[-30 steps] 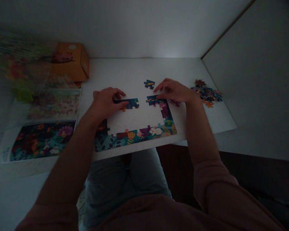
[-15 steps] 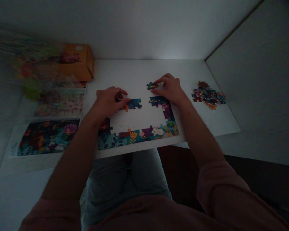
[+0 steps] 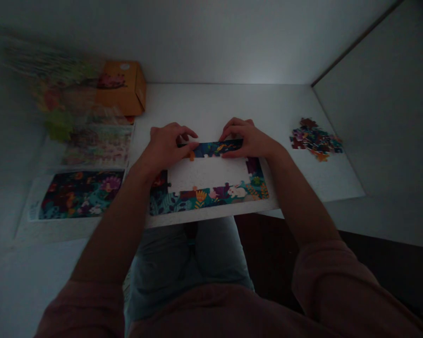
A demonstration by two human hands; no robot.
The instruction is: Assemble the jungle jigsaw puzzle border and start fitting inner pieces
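Nearest the person, the near row of the puzzle border (image 3: 215, 195) runs left to right, its left end slanting slightly closer, a white rabbit showing on its right part. This long axis lies crosswise in front of both hands, which come in over the border's two sides. On the border's far row, a little right of its middle, sits the puzzle piece (image 3: 215, 149), its length along the row. The right hand (image 3: 241, 140) is the nearer one, just right of the piece and pinching it, thumb at the near edge, fingertips at the far edge. The left hand (image 3: 169, 146) is loosely spread over the border's far left corner, thumb tip on the row left of the piece, fingers curled past the far edge; whether it bears down, I cannot tell. Left of the border lies a picture sheet (image 3: 82, 195); well to its right, a pile of loose pieces (image 3: 315, 138); beyond it, to the left on the tabletop (image 3: 185, 103), an orange box (image 3: 118, 94).
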